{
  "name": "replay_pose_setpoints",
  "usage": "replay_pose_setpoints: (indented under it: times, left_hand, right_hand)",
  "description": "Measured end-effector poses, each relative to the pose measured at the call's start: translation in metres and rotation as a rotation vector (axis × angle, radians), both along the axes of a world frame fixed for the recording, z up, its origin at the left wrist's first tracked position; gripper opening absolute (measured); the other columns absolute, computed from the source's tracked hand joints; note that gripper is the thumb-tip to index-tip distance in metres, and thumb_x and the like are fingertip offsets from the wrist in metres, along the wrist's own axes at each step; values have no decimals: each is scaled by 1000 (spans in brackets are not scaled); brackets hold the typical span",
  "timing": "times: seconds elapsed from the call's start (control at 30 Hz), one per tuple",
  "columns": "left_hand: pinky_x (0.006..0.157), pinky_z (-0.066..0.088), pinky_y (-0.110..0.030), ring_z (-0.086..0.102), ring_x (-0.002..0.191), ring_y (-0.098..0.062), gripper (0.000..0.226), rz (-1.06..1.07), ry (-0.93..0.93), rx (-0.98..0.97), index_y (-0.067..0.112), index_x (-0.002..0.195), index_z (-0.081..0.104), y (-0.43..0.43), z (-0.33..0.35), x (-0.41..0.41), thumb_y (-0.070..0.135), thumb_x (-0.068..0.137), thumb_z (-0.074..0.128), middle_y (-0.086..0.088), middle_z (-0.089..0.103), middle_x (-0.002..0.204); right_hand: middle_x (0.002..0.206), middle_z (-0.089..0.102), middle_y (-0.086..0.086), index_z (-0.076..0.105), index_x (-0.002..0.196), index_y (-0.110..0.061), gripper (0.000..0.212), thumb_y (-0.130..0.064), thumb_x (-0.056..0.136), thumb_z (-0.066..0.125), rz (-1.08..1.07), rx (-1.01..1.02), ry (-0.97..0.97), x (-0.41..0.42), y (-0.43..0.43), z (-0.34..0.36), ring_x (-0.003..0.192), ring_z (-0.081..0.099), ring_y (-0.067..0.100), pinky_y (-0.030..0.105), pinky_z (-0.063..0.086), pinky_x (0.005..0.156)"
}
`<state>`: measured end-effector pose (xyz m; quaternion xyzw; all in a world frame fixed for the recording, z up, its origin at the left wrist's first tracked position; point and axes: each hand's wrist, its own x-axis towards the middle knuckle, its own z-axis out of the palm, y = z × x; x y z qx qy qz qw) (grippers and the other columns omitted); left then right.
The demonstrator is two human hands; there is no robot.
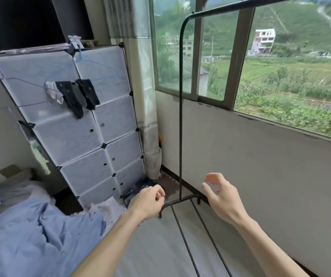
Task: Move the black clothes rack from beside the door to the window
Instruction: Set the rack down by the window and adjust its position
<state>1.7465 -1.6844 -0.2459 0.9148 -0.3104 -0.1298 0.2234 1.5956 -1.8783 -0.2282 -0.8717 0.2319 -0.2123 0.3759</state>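
Both hands, left hand (150,198) loosely curled and right hand (221,196) spread, hold nothing beside the black clothes rack (181,116) (no legible writing).

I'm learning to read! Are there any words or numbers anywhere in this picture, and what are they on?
None can be read.
Curtain: pale patterns, maybe print, too blurred to tell.
Cabinet: wavy lines and holes only, no letters.
Socks: small light marks, too small to read.
White house outside: no sign visible.
Rack: plain black, no label.
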Motion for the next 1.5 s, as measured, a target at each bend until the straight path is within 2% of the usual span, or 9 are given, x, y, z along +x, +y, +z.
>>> replay_pose_setpoints:
  times: [0.43,0.67,0.87,1.0,1.1,1.17,1.27,1.33,1.5]
  left_hand:
    - [86,54,-40,60,98,-16,21,-41,-95,-169,33,113,53,-159,82,266,35,92,51,8,59,113]
    - [104,44,-44,53,122,-21,58,-168,93,-252,36,139,29,-251,65,390,37,88,59,-3,48,138]
    - [105,42,-40,49,128,-21,74,-280,236,-232,37,144,21,-323,56,482,39,85,66,-3,42,146]
    - [94,39,-31,53,121,-20,72,-409,310,-167,35,144,26,-360,44,502,40,85,67,1,50,139]
    - [87,39,-29,58,106,-19,47,-497,355,-114,30,138,38,-373,29,501,33,95,57,3,59,124]
    - [84,42,-30,62,103,-25,29,-510,381,-127,26,127,46,-378,18,498,28,99,51,-4,64,115]
    - [79,48,-38,63,90,-29,12,-515,370,-153,21,109,48,-381,3,495,29,100,48,-10,66,98]
    - [81,52,-42,64,86,-27,10,-505,336,-185,22,104,48,-379,-2,496,32,100,48,-8,67,94]
    - [79,55,-47,66,81,-27,10,-485,222,-210,25,101,47,-377,-7,509,35,100,48,-6,69,88]
  right_hand:
    - [114,70,-3,57,121,-16,33,-31,92,64,-52,13,-206,266,-128,101,105,65,13,35,51,95]
    - [124,64,1,47,133,-14,51,-42,92,62,-141,82,-360,428,-179,149,108,63,14,35,50,96]
    - [143,46,4,32,145,-18,73,-59,89,54,-319,-31,-492,546,-213,187,119,53,22,43,44,102]
    - [125,55,-1,42,136,-18,53,-50,95,50,-489,-107,-632,578,-223,198,115,41,17,35,37,97]
    - [106,58,-5,44,130,-14,43,-43,98,48,-502,-62,-679,591,-228,190,104,50,18,39,44,93]
    - [95,61,-1,44,129,-10,44,-42,98,49,-470,-42,-680,598,-231,183,87,59,16,35,49,80]
    - [68,53,-5,52,99,-11,30,-41,98,52,-494,-48,-701,605,-239,183,59,52,7,30,45,61]
    - [55,46,-10,48,78,-13,34,-39,99,52,-507,-32,-731,610,-247,190,46,43,4,28,39,51]
    - [47,42,-12,44,67,-16,38,-34,99,53,-458,22,-753,626,-252,194,38,37,2,23,33,43]
